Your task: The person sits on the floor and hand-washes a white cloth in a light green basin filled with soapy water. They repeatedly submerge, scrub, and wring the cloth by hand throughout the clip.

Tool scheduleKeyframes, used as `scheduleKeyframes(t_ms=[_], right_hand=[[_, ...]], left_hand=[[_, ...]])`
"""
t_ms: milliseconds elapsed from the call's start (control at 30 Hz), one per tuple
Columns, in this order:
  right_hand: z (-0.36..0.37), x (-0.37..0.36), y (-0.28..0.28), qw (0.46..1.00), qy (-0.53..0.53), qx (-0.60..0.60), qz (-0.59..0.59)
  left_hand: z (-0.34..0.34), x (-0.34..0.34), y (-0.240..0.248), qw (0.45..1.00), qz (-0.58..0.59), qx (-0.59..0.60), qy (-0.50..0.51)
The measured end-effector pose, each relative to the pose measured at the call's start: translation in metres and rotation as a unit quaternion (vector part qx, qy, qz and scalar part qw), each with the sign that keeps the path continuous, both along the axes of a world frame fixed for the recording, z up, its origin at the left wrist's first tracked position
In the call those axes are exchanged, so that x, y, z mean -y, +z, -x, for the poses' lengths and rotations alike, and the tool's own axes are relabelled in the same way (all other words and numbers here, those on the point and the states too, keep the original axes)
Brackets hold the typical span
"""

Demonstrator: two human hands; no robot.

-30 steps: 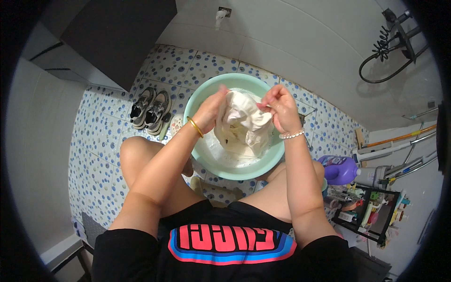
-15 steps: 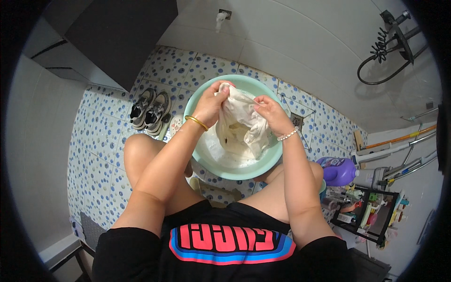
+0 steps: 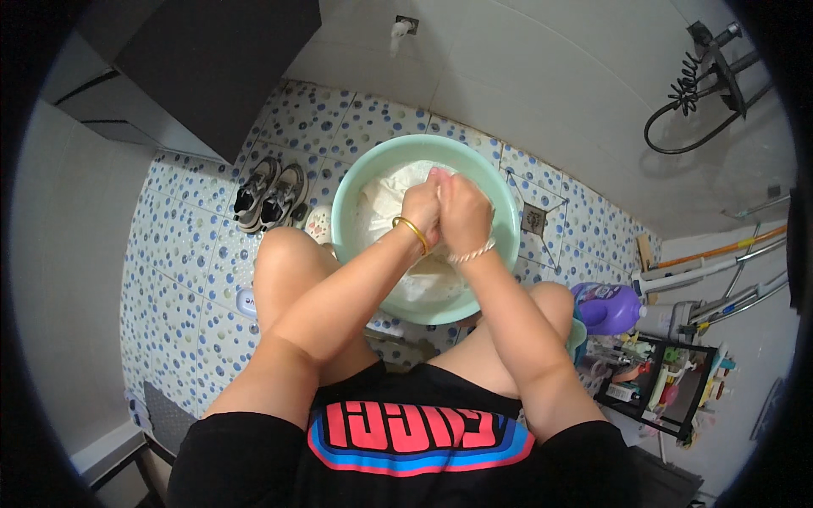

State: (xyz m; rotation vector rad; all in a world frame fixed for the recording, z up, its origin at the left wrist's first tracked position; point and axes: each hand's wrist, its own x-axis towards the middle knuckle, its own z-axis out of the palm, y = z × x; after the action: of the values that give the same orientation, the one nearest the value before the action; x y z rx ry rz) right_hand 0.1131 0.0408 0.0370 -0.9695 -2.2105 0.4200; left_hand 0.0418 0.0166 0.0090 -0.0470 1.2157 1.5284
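Note:
A mint-green basin (image 3: 342, 207) stands on the floor between my knees, with cloudy, sudsy water in it. White wet cloth (image 3: 383, 199), which looks like a garment, lies bunched in the water and spreads out on both sides of my wrists. Over the middle of the basin my left hand (image 3: 421, 207) and my right hand (image 3: 465, 210) are pressed together, closed round a bunched part of the cloth. Most of that gripped part is hidden by the fingers. A gold bangle circles my left wrist and a beaded bracelet my right.
Grey sneakers (image 3: 284, 196) and a pale patterned shoe (image 3: 319, 223) sit left of the basin. To its right are a floor drain (image 3: 534, 219), a purple bottle (image 3: 607, 308) and a black rack (image 3: 656, 385) of bottles. A dark cabinet (image 3: 212, 68) overhangs the far left.
My hands have come together from holding the cloth spread apart and raised. The cloth has dropped lower into the basin, bunched between my hands. My left knee has shifted a little right.

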Motion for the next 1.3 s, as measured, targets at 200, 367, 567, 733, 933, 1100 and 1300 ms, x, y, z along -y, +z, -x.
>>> scheduleKeyframes(t_ms=[200, 367, 567, 733, 933, 1100, 1300], right_hand=[[-0.003, -0.014, -0.010, 1.000, 0.001, 0.020, 0.010], [-0.007, 0.032, 0.000, 0.994, 0.090, 0.026, -0.053], [-0.012, -0.025, -0.010, 0.996, -0.025, 0.020, 0.084], [-0.040, -0.042, 0.000, 0.883, 0.095, -0.115, 0.445], [-0.077, -0.055, -0.011, 0.909, 0.151, 0.053, 0.385], [-0.065, -0.044, -0.038, 0.824, 0.070, -0.281, 0.487], [-0.017, 0.014, 0.002, 0.972, 0.150, -0.134, 0.119]], left_hand=[[0.000, 0.003, 0.014, 1.000, 0.006, 0.021, 0.018], [0.011, 0.003, -0.002, 1.000, 0.008, -0.013, -0.020], [0.008, 0.003, 0.006, 0.995, -0.072, 0.060, -0.045], [0.039, 0.001, 0.025, 0.990, -0.117, 0.078, 0.005], [0.071, 0.025, 0.014, 0.972, -0.203, -0.001, -0.117], [0.066, 0.028, -0.011, 0.984, -0.144, -0.032, -0.104], [0.023, 0.003, -0.046, 0.983, -0.155, 0.097, -0.009]])
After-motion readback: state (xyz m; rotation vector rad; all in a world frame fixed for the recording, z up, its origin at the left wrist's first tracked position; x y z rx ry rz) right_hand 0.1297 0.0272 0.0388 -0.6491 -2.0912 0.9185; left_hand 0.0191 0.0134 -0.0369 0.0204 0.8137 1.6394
